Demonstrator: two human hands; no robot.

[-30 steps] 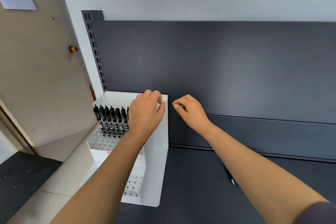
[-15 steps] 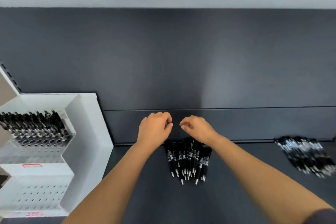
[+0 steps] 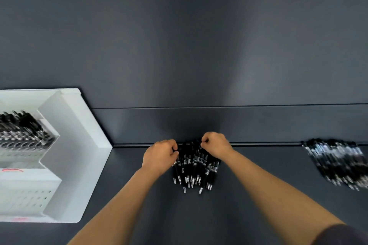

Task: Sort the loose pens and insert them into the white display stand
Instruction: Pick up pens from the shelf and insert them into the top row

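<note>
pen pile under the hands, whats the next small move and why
Probably close the fingers on a few pens and lift them. Both the left hand and right hand already pinch at the rear ends of the middle pile, and the white stand at left shows empty holes.

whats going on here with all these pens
A person has both hands at the back end of a pile of black pens on the dark shelf: left hand, right hand. The white stand at left has one row filled. Another pile waits at right.
</note>
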